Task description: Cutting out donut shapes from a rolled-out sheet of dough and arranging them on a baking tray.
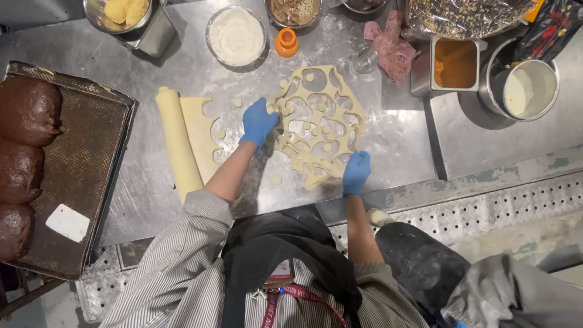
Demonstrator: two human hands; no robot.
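A pale dough sheet [319,118] riddled with round cut-out holes lies on the steel table [395,140]. My left hand [257,121], in a blue glove, grips its left edge. My right hand [356,172], also blue-gloved, pinches its near right edge close to the table's front. To the left lies a rolled length of the same dough [177,143], its unrolled flap [203,136] showing round holes too. Small dough discs [277,180] are scattered about.
A dark baking tray [73,164] at left holds three brown loaves [24,109] and a white scraper [68,222]. At the back stand a flour bowl [236,35], an orange bottle cap [286,42], a pink cloth [388,48], a square tin [454,64] and a white-filled pot [529,88].
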